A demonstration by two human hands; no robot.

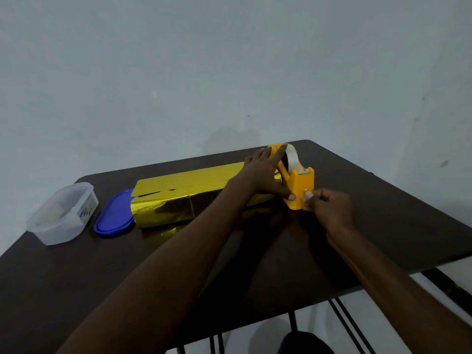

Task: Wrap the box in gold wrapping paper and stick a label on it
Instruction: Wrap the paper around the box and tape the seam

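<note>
Box (178,203) in gold paper (189,178) lying mid-frame on the dark table (383,213), long axis running left to right, top flap loose. Tape dispenser (297,180) standing at its right end, cutter facing the lower right. Left hand (265,172) clamped over the dispenser, thumb on its side. Right hand (329,208) nearer the cutter, fingertips (307,196) pinched together on the tape end. Probably next: tape drawn toward lower right, then carried left to the flap.

A plain pale grey-blue wall (229,60) with a few small marks fills the upper view. Below it stands a dark brown surface (127,277) with rounded corners on thin black metal legs (342,318), over a light floor (439,284). Lighting is dim.
</note>
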